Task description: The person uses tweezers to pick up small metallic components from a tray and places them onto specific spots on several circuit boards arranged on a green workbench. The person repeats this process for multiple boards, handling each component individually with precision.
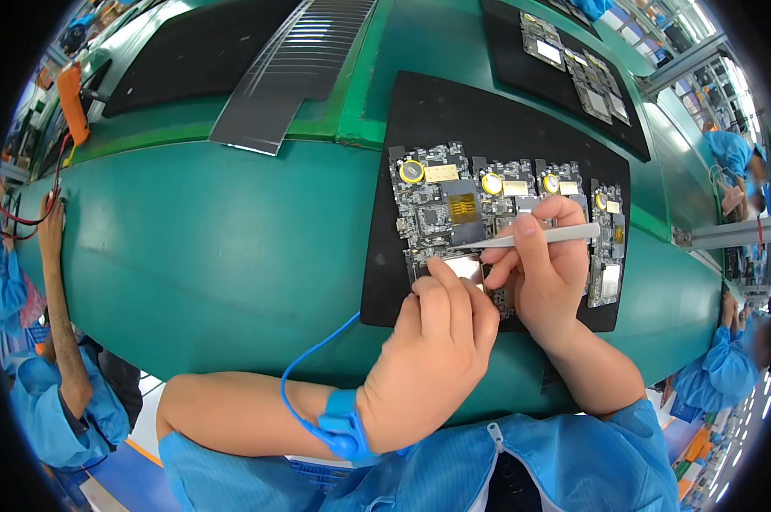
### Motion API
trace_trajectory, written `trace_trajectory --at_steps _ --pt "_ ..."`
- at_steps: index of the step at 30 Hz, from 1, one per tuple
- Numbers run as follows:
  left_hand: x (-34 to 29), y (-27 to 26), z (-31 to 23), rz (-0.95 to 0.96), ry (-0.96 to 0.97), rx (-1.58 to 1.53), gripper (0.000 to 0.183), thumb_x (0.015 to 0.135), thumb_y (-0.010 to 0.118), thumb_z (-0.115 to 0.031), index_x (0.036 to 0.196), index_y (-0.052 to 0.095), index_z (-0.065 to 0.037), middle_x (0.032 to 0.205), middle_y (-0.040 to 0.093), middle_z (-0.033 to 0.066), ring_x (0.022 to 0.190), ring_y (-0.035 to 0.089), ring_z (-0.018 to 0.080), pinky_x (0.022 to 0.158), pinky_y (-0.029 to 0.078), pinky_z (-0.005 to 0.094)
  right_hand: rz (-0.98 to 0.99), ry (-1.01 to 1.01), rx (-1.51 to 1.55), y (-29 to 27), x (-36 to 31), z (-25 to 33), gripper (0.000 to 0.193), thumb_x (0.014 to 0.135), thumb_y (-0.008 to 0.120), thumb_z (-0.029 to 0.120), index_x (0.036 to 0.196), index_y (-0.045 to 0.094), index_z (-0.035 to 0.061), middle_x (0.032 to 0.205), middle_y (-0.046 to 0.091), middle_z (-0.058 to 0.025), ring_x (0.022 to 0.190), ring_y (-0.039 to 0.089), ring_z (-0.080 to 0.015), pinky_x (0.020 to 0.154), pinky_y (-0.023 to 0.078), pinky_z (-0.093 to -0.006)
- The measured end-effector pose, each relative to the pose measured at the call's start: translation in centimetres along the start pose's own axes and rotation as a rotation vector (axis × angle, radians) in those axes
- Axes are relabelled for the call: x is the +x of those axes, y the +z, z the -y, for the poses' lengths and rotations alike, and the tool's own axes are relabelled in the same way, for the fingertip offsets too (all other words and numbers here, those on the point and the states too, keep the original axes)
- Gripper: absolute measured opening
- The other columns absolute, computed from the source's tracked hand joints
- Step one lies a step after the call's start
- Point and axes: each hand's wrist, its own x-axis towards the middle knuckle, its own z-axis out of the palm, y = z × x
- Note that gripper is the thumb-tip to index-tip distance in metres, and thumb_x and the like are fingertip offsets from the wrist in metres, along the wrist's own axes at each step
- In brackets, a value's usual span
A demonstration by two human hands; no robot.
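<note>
My right hand [552, 286] is closed around a pair of pale grey tweezers [565, 233], held nearly level with the thin tips pointing left. Those tips reach the lower part of the leftmost circuit board [432, 196], just under a dark patch with a gold-coloured square. My left hand [437, 341] is bent over the same board's lower end, its fingers curled together and the fingertips close to the tweezer tips. What lies under those fingertips is hidden. Several similar boards, with round yellow-rimmed coin cells, lie in a row on a black mat [437, 107], partly covered by my right hand.
A blue wrist strap [343, 422] on my left wrist trails a cord [304, 350] to the green table [215, 247]. Farther off are a dark slotted sheet [275, 90], another mat with boards [573, 72] and an orange tool [72, 104]. Co-workers in blue sit at both sides.
</note>
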Motion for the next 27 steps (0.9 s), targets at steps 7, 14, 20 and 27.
trace_trajectory --at_steps 7,14,20,27 --pt "-1.1 0.8 -1.4 -0.022 0.069 0.164 0.035 0.075 0.053 -0.011 0.099 0.063 0.012 0.1 0.059 0.028 0.091 0.06 0.0406 0.074 0.055 0.0357 0.106 -0.139 -0.141 0.5 -0.9 -0.7 0.019 0.094 0.051 0.006 0.102 0.034 0.0017 0.076 0.06 -0.0099 0.058 0.064 -0.0101 0.051 0.053 -0.0208" --pt "-1.0 0.8 -1.4 -0.016 0.099 0.186 0.034 0.074 0.053 -0.01 0.098 0.063 0.012 0.098 0.06 0.0273 0.09 0.061 0.0402 0.073 0.055 0.036 0.15 -0.229 -0.257 0.3 -0.9 -0.9 0.02 0.092 0.052 0.004 0.101 0.035 -0.0014 0.072 0.061 -0.0108 0.057 0.064 -0.0106 0.051 0.052 -0.0194" --pt "-1.1 0.8 -1.2 -0.024 0.113 0.213 0.03 0.076 0.054 -0.011 0.095 0.064 0.011 0.097 0.061 0.0276 0.089 0.061 0.0401 0.072 0.056 0.0361 0.231 -0.369 -0.407 0.4 -0.9 -0.9 0.018 0.092 0.051 0.001 0.099 0.035 -0.0027 0.072 0.06 -0.0111 0.055 0.062 -0.0105 0.052 0.052 -0.0209" --pt "-1.0 0.9 -1.1 -0.033 0.115 0.222 0.025 0.079 0.054 -0.011 0.093 0.062 0.008 0.097 0.06 0.0271 0.088 0.062 0.0386 0.071 0.056 0.0342 0.121 -0.226 -0.147 0.7 -1.2 -0.4 0.015 0.091 0.05 -0.001 0.098 0.037 -0.002 0.071 0.059 -0.0091 0.057 0.062 -0.0093 0.051 0.05 -0.02"
